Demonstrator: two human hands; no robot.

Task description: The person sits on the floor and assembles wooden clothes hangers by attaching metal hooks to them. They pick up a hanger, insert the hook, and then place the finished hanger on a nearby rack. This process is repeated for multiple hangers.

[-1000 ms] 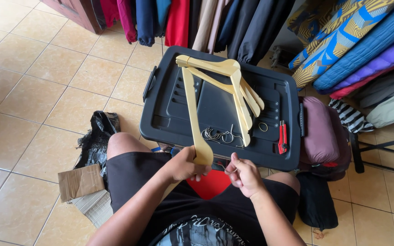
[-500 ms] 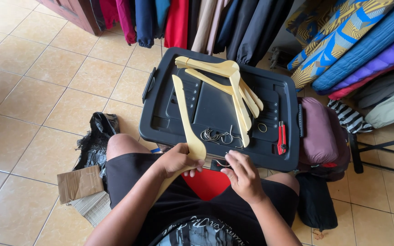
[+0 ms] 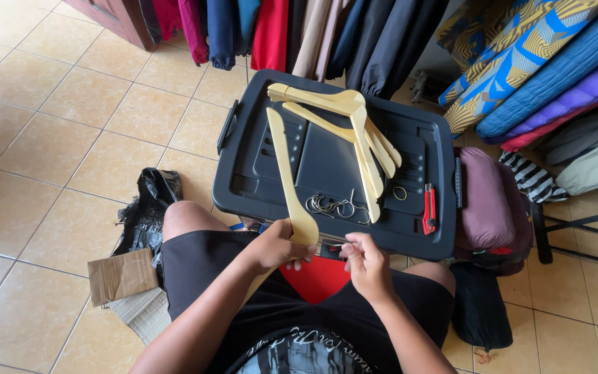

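Head cam: left hand (image 3: 277,247) clamps wooden hanger (image 3: 286,173) w/ right hand (image 3: 365,263) pinching small bit just beside.

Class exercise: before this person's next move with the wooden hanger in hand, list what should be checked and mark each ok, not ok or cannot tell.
1. Left hand grips the wooden hanger firmly at its middle: ok.
2. Right hand holds a small piece pinched at the fingertips: cannot tell what it is, too small.
3. Metal hooks lie within reach on the black bin lid: ok.
4. Stack of hangers rests steady on the lid: ok.
5. Red cutter lies apart from both hands: ok.
6. Cutter blade retracted: cannot tell.
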